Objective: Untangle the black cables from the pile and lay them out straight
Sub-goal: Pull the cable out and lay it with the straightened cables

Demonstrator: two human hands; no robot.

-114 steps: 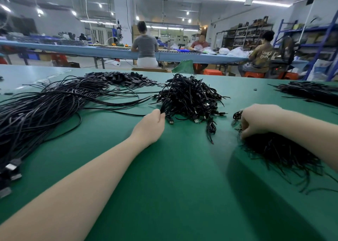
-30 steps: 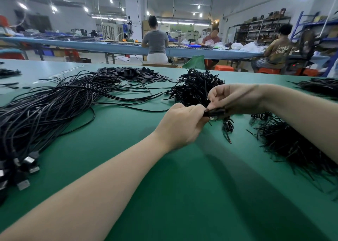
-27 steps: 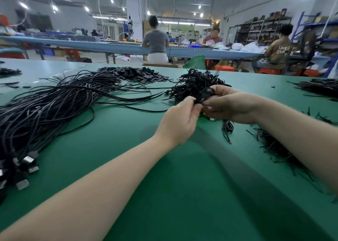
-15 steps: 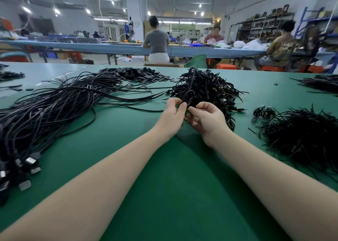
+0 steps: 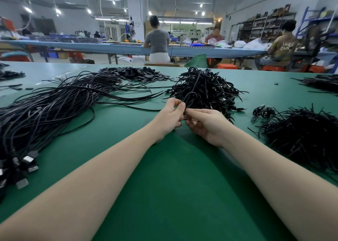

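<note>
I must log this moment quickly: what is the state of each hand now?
Left hand: fingers pinch a black cable at its loop.
Right hand: fingers curled, pinching the same cable just below the left.

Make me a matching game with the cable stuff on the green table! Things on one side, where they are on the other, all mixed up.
Things:
1. long cable bundle
2. tangled cable pile
3. heap of cable ties
4. looped cable

Places:
A. pinched between the left hand and right hand
B. right side of the table
C. left side of the table
D. middle, just beyond the hands

Pairs: 1-C, 2-D, 3-B, 4-A
</note>
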